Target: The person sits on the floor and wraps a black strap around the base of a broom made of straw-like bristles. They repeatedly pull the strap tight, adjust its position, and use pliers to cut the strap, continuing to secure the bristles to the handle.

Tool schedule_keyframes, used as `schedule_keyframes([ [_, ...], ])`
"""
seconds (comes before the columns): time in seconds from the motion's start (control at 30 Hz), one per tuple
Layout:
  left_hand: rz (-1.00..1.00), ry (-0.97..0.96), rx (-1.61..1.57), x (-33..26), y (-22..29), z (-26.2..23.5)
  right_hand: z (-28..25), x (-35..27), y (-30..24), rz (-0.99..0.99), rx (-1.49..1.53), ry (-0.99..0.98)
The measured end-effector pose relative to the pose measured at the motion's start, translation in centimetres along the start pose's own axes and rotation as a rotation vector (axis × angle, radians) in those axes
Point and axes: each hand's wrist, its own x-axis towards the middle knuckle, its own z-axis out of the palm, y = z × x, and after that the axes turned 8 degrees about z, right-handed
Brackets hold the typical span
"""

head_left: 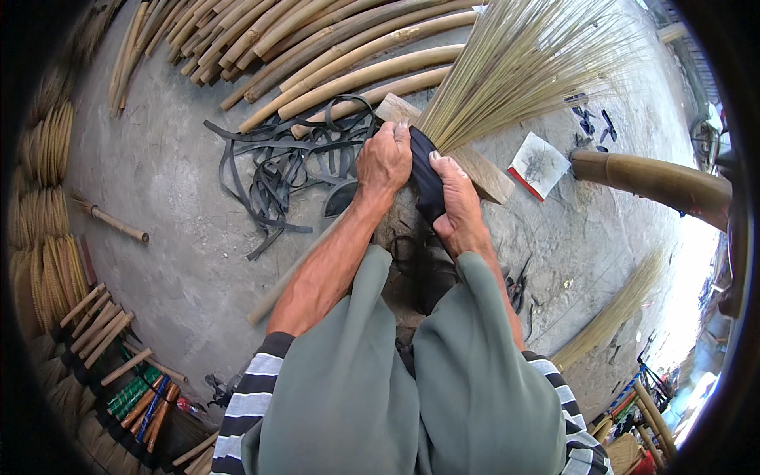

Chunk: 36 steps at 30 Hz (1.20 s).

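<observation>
A broom head [507, 83] of thin yellowish straw fans out away from me toward the upper right. Its near end is wrapped in a black sheet [428, 178]. My left hand [383, 161] is closed on the left edge of that wrap. On the right side my right hand [459, 204] grips it, thumb lying on top of the black material. A wooden block [484, 176] lies under the broom head. Left of my left hand lies a tangle of dark rubber strips [277, 170]. Beneath my left forearm passes a pale wooden handle [289, 281], near a dark rounded piece [340, 198].
Several bamboo poles [356, 79] lie across the far floor. To the right are a white pad with a red edge [539, 166], a thick bamboo post [649, 180] and a loose straw bundle [613, 313]. Stacked brooms with wooden handles [101, 328] line the left side.
</observation>
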Motion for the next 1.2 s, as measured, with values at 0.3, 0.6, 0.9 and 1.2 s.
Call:
schedule_keyframes([
  [0.3,0.158,0.063,-0.099,-1.5,0.1,0.0,-1.9,1.2,1.0,-0.084,-0.169,0.05],
  [0.6,0.226,-0.02,-0.055,-1.9,0.2,-0.8,-2.4,1.5,0.9,-0.12,-0.247,0.017],
  [0.9,0.219,-0.013,-0.122,-1.8,0.4,-0.1,-4.9,1.8,1.5,-0.209,-0.575,0.046],
  [1.2,0.225,-0.02,-0.104,-1.9,0.1,0.2,-16.7,-3.5,-1.8,-0.618,-0.955,0.639],
])
